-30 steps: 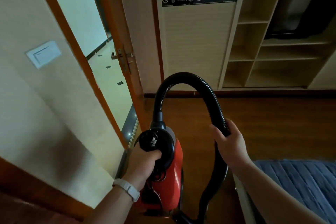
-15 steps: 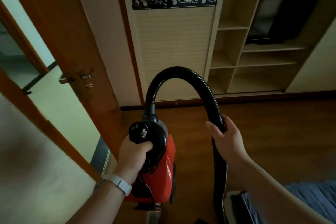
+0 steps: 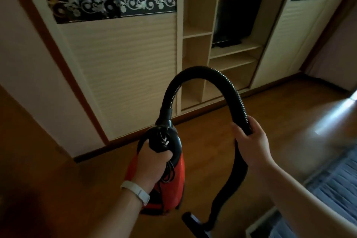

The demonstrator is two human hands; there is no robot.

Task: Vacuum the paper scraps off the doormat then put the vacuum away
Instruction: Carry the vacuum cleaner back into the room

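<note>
I carry a red vacuum cleaner (image 3: 174, 181) with a black top above the wooden floor. My left hand (image 3: 151, 164) grips its black carry handle, with a white band on the wrist. A black ribbed hose (image 3: 204, 73) arches up from the vacuum's top and comes down on the right. My right hand (image 3: 251, 141) is closed around that hose. Below my right hand the hose hangs to a black nozzle (image 3: 190, 219) near the floor. No doormat and no paper scraps are in view.
A cream wardrobe (image 3: 119, 67) with a black floral band faces me. Open shelves (image 3: 199, 35) beside it hold a dark screen (image 3: 236, 21). A bed with a blue-grey cover (image 3: 336, 181) lies at the lower right. Brown wooden floor (image 3: 289, 121) spreads between them.
The view has swung to the right: the open door and hallway have left the frame, and the wardrobe and shelves now fill it. Both hands keep their grips.
</note>
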